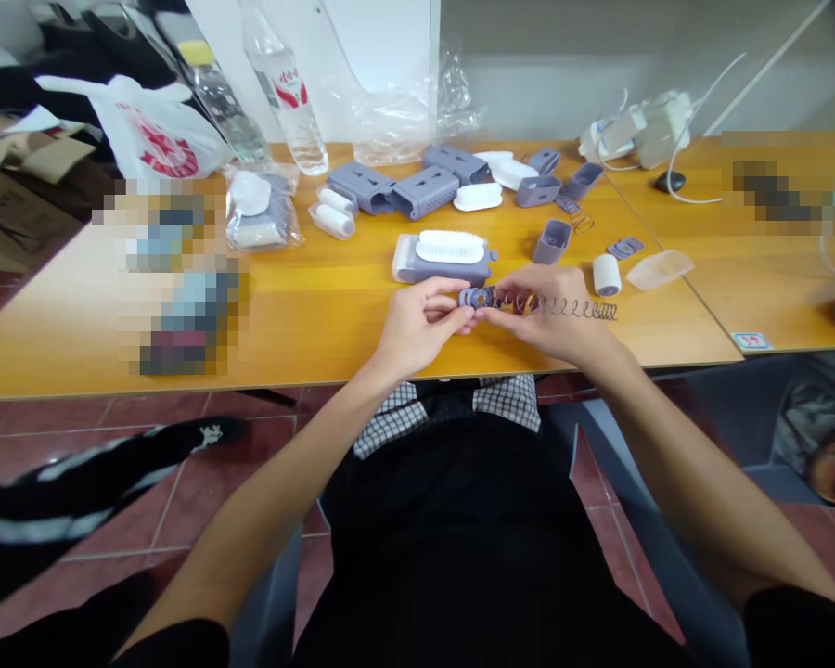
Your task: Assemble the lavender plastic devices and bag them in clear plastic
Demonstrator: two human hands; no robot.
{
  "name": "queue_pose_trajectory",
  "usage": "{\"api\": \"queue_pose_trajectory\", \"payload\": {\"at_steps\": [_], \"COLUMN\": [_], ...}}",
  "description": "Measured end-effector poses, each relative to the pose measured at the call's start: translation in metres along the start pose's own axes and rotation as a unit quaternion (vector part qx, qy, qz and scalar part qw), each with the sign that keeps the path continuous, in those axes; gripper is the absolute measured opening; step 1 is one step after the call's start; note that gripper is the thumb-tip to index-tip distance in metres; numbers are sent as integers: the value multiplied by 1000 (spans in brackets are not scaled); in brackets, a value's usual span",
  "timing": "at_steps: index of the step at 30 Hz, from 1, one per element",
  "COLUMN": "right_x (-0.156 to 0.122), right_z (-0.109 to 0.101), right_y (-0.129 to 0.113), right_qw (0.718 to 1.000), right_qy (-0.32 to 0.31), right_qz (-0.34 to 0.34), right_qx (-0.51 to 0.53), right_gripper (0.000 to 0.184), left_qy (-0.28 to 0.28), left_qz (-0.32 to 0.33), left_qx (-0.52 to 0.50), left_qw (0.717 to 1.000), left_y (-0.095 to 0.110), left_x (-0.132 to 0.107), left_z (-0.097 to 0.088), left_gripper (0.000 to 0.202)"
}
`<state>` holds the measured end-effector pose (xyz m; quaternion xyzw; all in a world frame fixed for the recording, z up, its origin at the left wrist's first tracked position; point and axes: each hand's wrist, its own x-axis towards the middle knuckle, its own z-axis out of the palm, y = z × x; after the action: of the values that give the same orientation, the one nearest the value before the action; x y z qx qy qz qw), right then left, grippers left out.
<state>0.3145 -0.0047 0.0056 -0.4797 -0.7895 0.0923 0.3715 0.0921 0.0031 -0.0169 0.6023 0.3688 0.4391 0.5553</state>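
Note:
Near the table's front edge, my left hand [423, 325] pinches a small purple-grey plastic piece [468, 298]. My right hand [553, 311] grips a long coil spring [577, 310], whose near end meets that piece. The spring's loose coils stretch rightward across my right hand. Just beyond my hands lies a purple-grey case with a white bristled brush [451, 248] on top. To the right are a small open purple-grey box [552, 241], a white roller [606, 276], a flat grey part [624, 248] and a translucent cover [661, 269].
Several purple-grey cases [426, 192] and white brush heads [478, 197] lie farther back, with another spring [583, 223]. A bagged set [259, 211] and wrapped rollers [334, 215] are at left. Behind stand two bottles [296, 111]. Cables and a mouse [669, 181] lie right.

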Motion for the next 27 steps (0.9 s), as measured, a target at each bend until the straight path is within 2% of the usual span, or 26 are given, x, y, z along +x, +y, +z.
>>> {"api": "queue_pose_trajectory", "payload": {"at_steps": [12, 18, 27], "right_x": [1, 0, 1], "right_z": [-2, 2, 1], "right_y": [-11, -16, -11], "right_qw": [999, 997, 999], "right_qy": [-1, 6, 6], "right_qz": [37, 82, 35], "right_qx": [-5, 14, -11], "right_gripper": [37, 39, 35], "left_qy": [-7, -4, 4], "left_qz": [4, 19, 3], "left_qx": [10, 26, 33], "left_qw": [1000, 999, 999], "left_y": [3, 3, 1], "left_x": [0, 0, 0], "left_z": [0, 0, 1], "left_gripper": [38, 38, 36]}}
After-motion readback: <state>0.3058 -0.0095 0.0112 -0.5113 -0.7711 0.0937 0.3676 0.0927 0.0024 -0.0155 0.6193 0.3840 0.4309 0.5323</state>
